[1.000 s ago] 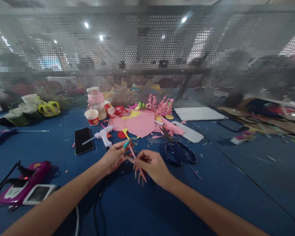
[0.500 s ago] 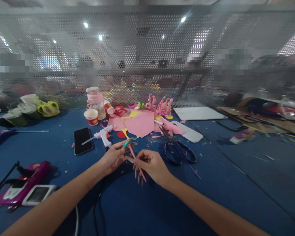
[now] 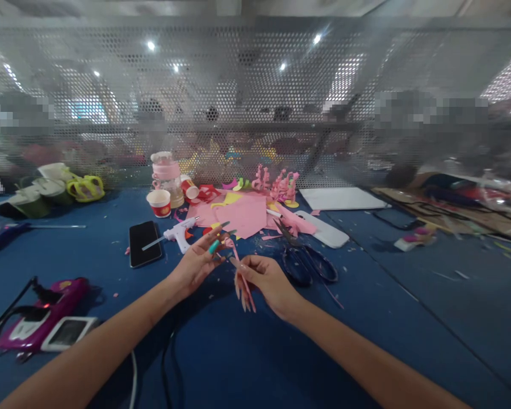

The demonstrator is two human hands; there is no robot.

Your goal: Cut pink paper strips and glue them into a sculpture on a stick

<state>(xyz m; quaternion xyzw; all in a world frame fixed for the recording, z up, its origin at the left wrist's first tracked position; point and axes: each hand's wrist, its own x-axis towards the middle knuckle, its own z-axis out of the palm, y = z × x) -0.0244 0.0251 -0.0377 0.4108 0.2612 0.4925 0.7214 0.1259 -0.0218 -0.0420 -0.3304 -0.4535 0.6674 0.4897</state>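
Note:
A thin pink paper strip (image 3: 246, 282) with a small curled upper end is pinched between the thumb and fingers of my right hand (image 3: 267, 281). My left hand (image 3: 198, 258) is just left of the curled end, its fingers apart and its long nails pointing toward it; whether a fingertip touches the paper I cannot tell. Beyond my hands lie pink paper sheets (image 3: 247, 213) with yellow and red scraps. Dark-handled scissors (image 3: 300, 255) rest right of my right hand. A white glue gun (image 3: 180, 233) lies beyond my left hand, its glue stick over a black phone (image 3: 145, 244).
A red-and-white paper cup (image 3: 159, 203) and a pink-banded bottle (image 3: 167, 179) stand at the back. Curly pink paper pieces (image 3: 283, 184) are near the mesh panel (image 3: 247, 79). A purple power strip (image 3: 46, 315) with cables is at left. A white slab (image 3: 343, 198) lies back right.
My left fingers have let go of the strip's upper end and spread apart. The strip's curled top now shows. My right hand keeps its pinch, nearly in place.

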